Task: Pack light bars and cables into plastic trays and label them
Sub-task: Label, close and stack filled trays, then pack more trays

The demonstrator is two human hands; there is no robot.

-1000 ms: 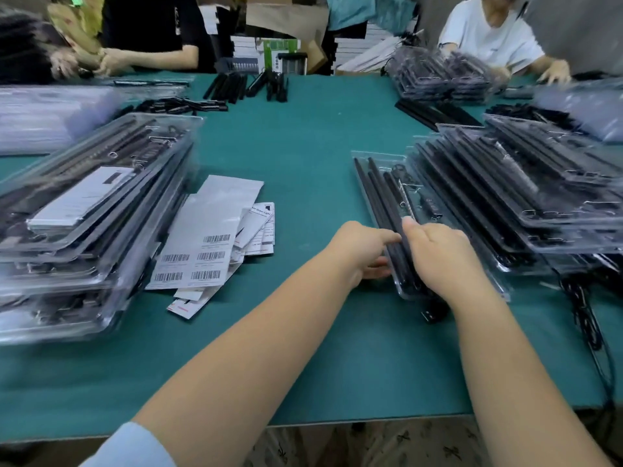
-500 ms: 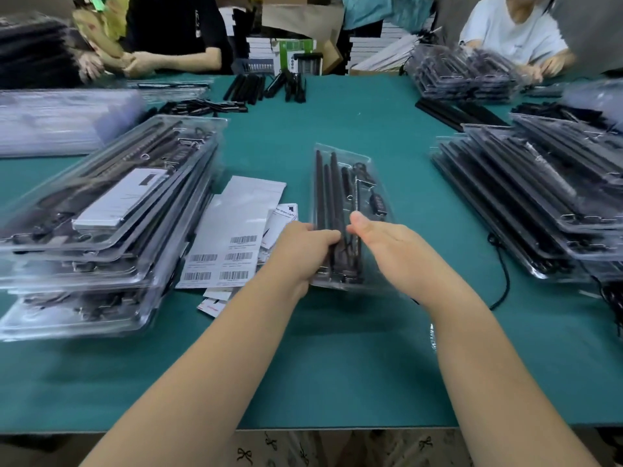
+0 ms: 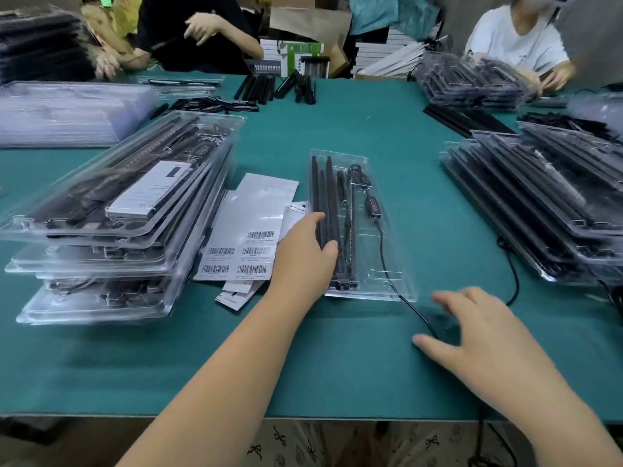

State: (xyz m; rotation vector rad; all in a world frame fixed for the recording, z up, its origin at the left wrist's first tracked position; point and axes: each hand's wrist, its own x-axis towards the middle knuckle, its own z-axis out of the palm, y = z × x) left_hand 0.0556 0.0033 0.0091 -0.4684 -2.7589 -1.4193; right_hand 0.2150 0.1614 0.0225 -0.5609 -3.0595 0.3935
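Note:
A clear plastic tray (image 3: pixel 377 264) lies in the middle of the green table, holding black light bars (image 3: pixel 323 200) and a cable with a small controller (image 3: pixel 372 207). My left hand (image 3: pixel 303 254) grips the tray's left edge, thumb over the bars. The cable (image 3: pixel 416 313) trails out of the tray's near right corner onto the table. My right hand (image 3: pixel 472 335) hovers blurred over that loose cable, fingers spread, holding nothing. Barcode label sheets (image 3: pixel 251 237) lie left of the tray.
A stack of filled trays (image 3: pixel 111 210) stands at the left and another (image 3: pixel 546 203) at the right. Empty trays (image 3: pixel 67 112) sit far left. Loose black bars (image 3: pixel 279 87) lie at the back. Two other people work across the table. The table's front edge (image 3: pixel 303 416) is near.
The tray came from the right stack to the table's middle and now lies flat. My right hand has let go of it and dropped back toward the trailing cable.

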